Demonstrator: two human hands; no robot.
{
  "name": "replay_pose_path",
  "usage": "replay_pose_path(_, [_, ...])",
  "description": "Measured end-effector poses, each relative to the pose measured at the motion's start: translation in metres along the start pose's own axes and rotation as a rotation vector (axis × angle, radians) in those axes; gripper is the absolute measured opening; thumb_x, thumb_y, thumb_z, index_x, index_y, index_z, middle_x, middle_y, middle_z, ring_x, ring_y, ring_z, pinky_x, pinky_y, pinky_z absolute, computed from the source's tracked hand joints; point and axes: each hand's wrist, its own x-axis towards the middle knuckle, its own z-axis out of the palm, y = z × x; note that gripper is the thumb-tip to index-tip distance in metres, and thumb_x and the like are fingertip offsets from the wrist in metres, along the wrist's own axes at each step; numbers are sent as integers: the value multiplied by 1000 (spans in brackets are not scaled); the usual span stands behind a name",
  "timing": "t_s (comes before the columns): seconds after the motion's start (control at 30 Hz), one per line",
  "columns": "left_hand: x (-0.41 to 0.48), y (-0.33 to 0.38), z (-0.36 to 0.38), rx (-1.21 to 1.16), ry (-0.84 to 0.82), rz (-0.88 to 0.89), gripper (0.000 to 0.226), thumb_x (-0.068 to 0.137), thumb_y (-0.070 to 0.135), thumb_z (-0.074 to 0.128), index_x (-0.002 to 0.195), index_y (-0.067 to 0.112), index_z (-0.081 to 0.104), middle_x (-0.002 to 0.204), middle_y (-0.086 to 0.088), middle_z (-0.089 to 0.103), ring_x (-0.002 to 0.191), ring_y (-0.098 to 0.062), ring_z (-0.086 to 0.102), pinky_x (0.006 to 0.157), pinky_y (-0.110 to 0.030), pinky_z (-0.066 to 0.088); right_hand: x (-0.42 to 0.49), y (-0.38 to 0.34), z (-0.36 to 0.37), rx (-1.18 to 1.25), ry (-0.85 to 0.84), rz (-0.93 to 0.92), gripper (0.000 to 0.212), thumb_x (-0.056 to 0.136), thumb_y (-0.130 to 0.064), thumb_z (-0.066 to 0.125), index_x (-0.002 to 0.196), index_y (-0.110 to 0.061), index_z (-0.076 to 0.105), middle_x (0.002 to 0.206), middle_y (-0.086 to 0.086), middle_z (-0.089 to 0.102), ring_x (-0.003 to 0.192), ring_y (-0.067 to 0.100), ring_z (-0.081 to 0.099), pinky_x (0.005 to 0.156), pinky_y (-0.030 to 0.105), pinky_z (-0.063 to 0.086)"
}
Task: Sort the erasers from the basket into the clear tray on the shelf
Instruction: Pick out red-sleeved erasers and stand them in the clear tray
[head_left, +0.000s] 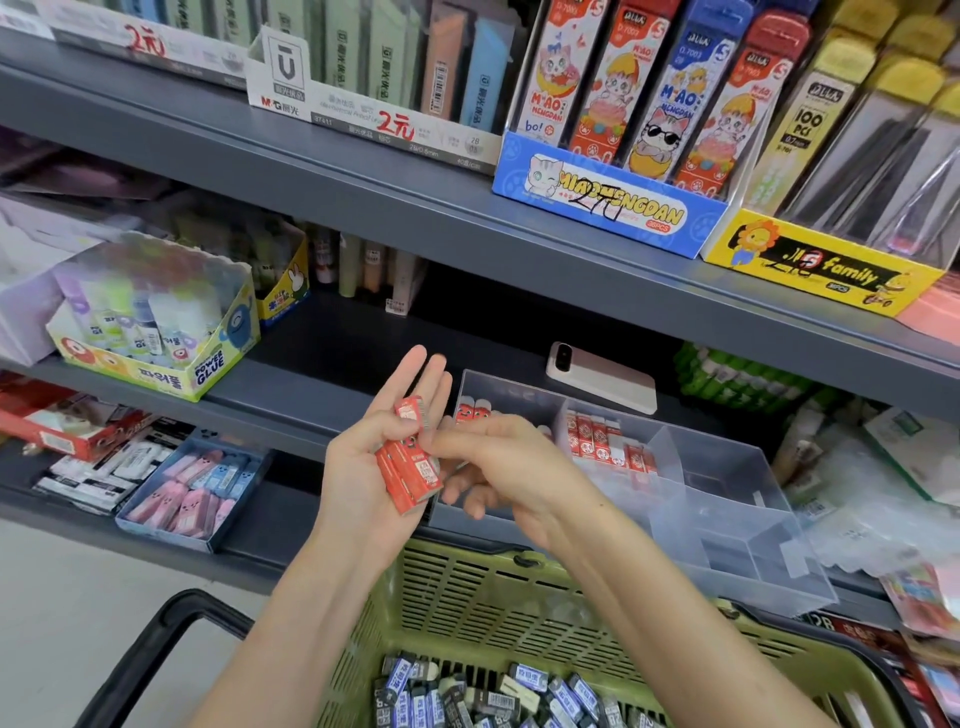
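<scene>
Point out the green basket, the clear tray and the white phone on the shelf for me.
green basket (467, 597): head view, on its slotted far wall.
clear tray (727, 467): head view, on an empty compartment's wall.
white phone (602, 379): head view, on the middle of its back.

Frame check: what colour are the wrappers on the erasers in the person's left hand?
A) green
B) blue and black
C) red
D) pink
C: the red erasers are stacked in the palm of the left hand, while the blue-and-black erasers lie in the green basket below.
</scene>
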Motion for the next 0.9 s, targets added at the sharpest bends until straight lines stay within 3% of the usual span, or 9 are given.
replay_pose_path(0.17, [3,1,-5,-72,123,61,53,72,0,46,123,9,60,123,-15,64,115,-29,61,96,-43,48,-1,3,-19,68,157,-124,21,96,-18,49,83,-6,60,69,9,64,52,13,63,44,21,50])
replay_pose_path(0.3, [11,9,-13,-152,454,105,11,88,-2,56,98,-2,62,87,-17,70,78,-24,73,63,-29,58,15,7,-60,-291,462,-263,18,89,-22,62,79,-9,67,65,0,61,56,10,51,54,21,41])
replay_pose_path(0.37, [14,9,-16,-208,539,85,2,89,0,59,90,0,61,80,-13,63,63,-17,70,57,-27,57,25,7,-73,-385,526,-262,28,86,-28,64,76,-3,67,58,-4,55,49,3,45,49,15,36])
replay_pose_path(0.53, [16,5,-19,-98,482,46,15,91,-6,49,100,3,57,100,-20,66,83,-27,72,81,-42,55,46,5,-79,-601,334,-72,29,87,-30,64,86,-1,67,60,6,59,43,9,49,44,18,39])
replay_pose_path(0.6, [16,4,-19,-70,455,47,18,92,-6,46,101,4,57,99,-18,68,85,-27,72,79,-41,54,53,3,-77,-592,296,-50,23,84,-25,68,85,-2,65,61,7,62,45,12,53,49,21,46])
replay_pose_path(0.7, [15,5,-19,-72,412,42,21,94,-6,43,104,4,58,95,-17,72,87,-27,72,79,-41,53,62,4,-70,-496,282,-7,19,80,-16,74,76,-12,55,71,9,67,56,18,61,71,34,55])
replay_pose_path(0.8, [15,5,-17,-84,378,41,22,93,-6,43,105,3,59,91,-16,74,87,-28,72,79,-43,53,68,10,-65,-590,336,-13,16,78,-18,75,79,-11,60,75,8,68,55,13,62,67,28,56])
replay_pose_path(0.9, [14,5,-16,-95,352,55,21,93,-5,44,106,2,59,92,-17,74,89,-29,71,81,-43,52,69,11,-64,-836,384,-37,24,81,-31,72,77,-8,69,82,8,70,71,19,65,71,28,53])
